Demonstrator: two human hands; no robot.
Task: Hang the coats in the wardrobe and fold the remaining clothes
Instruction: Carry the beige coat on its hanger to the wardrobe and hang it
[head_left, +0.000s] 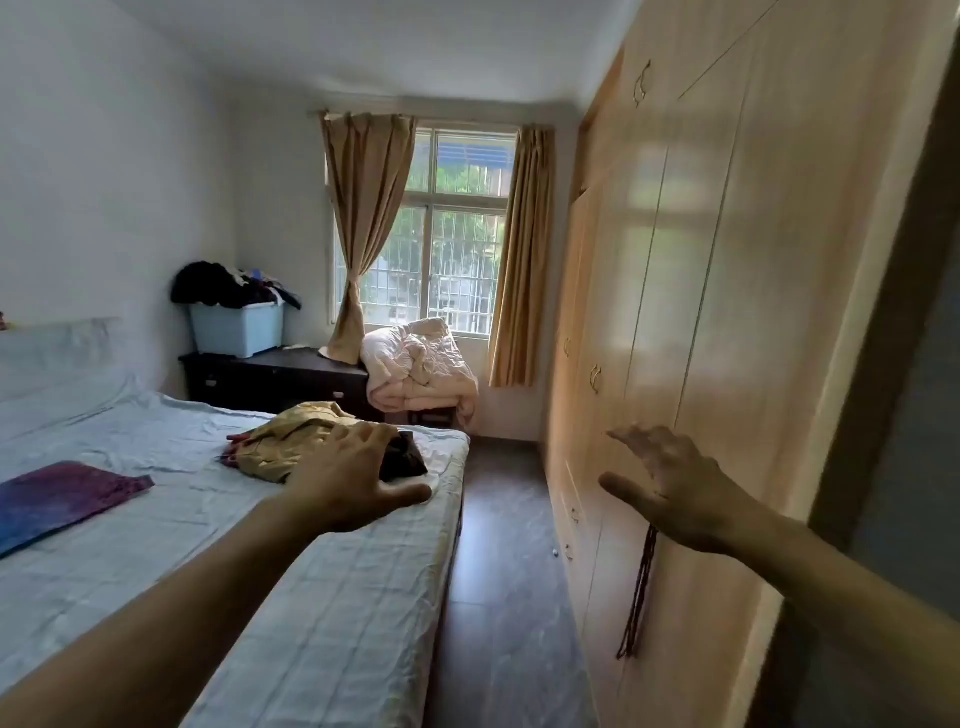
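A crumpled yellow garment (296, 436) lies in a heap on the bed (156, 519), with a dark piece of clothing (408, 457) beside it. A purple-blue cloth (57, 496) lies flat at the bed's left. My left hand (348, 478) is stretched out over the bed's right side, fingers spread, holding nothing, just in front of the heap. My right hand (675, 488) is open, fingers apart, close to the light wooden wardrobe (727, 312), whose doors are closed.
A blue bin (236, 327) heaped with dark clothes stands on a dark dresser (270, 376). A bundled quilt (421, 369) sits on a chair below the window (452, 234). A narrow dark floor aisle (498, 571) runs between bed and wardrobe. A dark red tassel (641, 587) hangs on a wardrobe door.
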